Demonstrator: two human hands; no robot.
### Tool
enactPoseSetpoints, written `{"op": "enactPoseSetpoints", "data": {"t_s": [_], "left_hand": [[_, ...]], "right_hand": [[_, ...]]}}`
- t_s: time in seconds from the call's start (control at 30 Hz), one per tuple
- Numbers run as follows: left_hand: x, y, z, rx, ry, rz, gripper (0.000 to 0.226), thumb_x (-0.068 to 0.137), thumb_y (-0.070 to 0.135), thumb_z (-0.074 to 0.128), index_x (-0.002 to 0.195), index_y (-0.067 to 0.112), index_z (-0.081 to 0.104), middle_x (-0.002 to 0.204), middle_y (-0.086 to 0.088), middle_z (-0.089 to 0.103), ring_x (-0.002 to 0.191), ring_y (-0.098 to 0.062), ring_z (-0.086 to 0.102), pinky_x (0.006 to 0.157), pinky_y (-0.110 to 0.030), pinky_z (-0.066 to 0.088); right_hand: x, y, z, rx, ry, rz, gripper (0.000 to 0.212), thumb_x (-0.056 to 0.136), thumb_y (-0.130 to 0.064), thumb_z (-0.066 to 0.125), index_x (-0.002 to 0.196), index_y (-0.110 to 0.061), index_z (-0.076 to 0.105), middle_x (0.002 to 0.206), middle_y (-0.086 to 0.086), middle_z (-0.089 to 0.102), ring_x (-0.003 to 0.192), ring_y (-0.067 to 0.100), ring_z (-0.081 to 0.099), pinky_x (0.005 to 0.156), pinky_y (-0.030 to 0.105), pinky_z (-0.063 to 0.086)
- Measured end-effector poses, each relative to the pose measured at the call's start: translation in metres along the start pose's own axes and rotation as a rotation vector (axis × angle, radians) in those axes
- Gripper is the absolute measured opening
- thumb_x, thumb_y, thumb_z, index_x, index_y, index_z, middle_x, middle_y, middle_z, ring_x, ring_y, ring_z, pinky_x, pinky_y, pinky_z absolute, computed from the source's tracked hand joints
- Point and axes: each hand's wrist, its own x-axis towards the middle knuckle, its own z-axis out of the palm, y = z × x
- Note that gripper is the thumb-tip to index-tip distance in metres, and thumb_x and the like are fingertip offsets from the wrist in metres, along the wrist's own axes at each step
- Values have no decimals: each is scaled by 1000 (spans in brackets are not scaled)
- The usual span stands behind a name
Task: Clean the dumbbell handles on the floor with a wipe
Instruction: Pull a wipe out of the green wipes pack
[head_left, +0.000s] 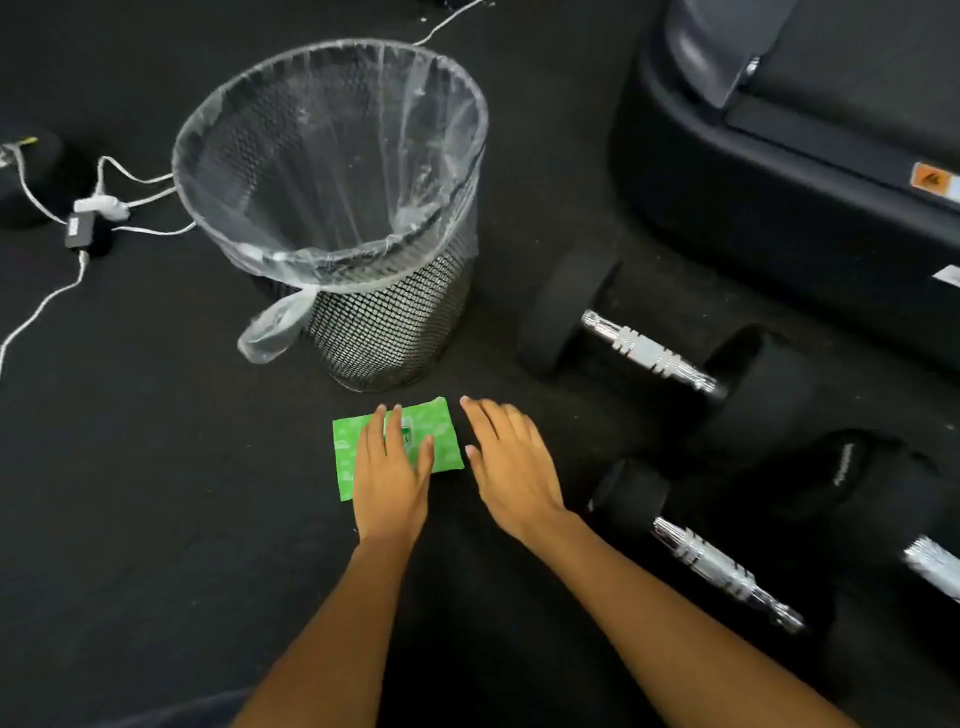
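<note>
A black rubber floor (130, 493) fills the view, and on it at two o'clock sits the dark base of a large exercise machine (779, 182) with an orange label at its right edge. At twelve o'clock, slightly left, stands a wire mesh bin (395, 332), upright, lined with a clear plastic bag (332, 156) that is knotted at the rim on its seven o'clock side. At three o'clock lies the far dumbbell (652, 349), its chrome handle running from ten to four o'clock between two black heads. At four o'clock lies the near dumbbell (722, 571), set at much the same slant. At the right edge shows the blurred chrome handle of a third dumbbell (932, 566). Two bare forearms come in from six o'clock. The right hand (511, 467) is spread wide, fingers straight, and holds nothing; it sits just beside the pack at the pack's three o'clock, and whether it touches the floor cannot be told. The left hand (392, 473) lies flat over the green wipe pack (441, 436), fingers straight and slightly apart, gripping nothing. The pack lies flat on the floor near centre, at the bin's six o'clock and close to its base. At nine to ten o'clock a small black adapter (83, 231) lies among white cables (36, 312)
</note>
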Motion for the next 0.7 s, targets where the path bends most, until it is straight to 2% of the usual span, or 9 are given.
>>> {"op": "enactPoseSetpoints", "data": {"t_s": [0.07, 0.17, 0.33, 0.5, 0.57, 0.7], "left_hand": [[2, -9, 0, -72, -12, -94, 55, 92, 31, 55, 134, -1, 42, 138, -21, 44, 129, -33, 39, 107, -42, 31], [4, -20, 3, -79, -54, -128, 57, 90, 31, 59, 135, 0, 42, 138, -18, 45, 130, -29, 38, 107, -40, 31], [6, -32, 3, -85, -58, -123, 52, 87, 33, 62, 129, 5, 51, 134, -10, 50, 127, -24, 43, 101, -41, 42], [5, -30, 2, -90, -14, -130, 29, 92, 20, 57, 114, 3, 65, 125, -10, 61, 123, -25, 50, 91, -37, 47], [6, -25, -1, -104, -32, -130, 28, 93, 19, 56, 113, 2, 65, 123, -11, 62, 121, -26, 53, 88, -36, 48], [9, -18, -5, -145, -81, -194, 34, 97, 22, 48, 122, 3, 59, 126, -9, 60, 117, -25, 55, 85, -36, 46]], "right_hand": [[7, -6, 11, 33, -66, 22, 53, 91, -18, 52, 141, -12, 34, 135, 6, 47, 123, 25, 43, 107, 38, 33], [17, -9, 28, 13, -151, 40, 48, 95, -19, 44, 142, -15, 31, 138, 4, 42, 124, 22, 38, 108, 36, 29], [33, -18, 44, -44, -151, 21, 40, 93, -20, 50, 133, -15, 47, 125, 7, 51, 111, 26, 45, 97, 39, 36], [43, -30, 50, -39, -112, 12, 30, 92, -26, 53, 119, -15, 60, 114, 8, 55, 104, 26, 48, 89, 38, 39], [43, -34, 51, -27, -139, 3, 28, 92, -27, 51, 116, -15, 62, 114, 8, 54, 104, 26, 47, 89, 37, 37], [43, -39, 53, 14, -201, 71, 32, 94, -28, 46, 122, -17, 56, 122, 4, 47, 112, 21, 40, 94, 31, 30]]}}
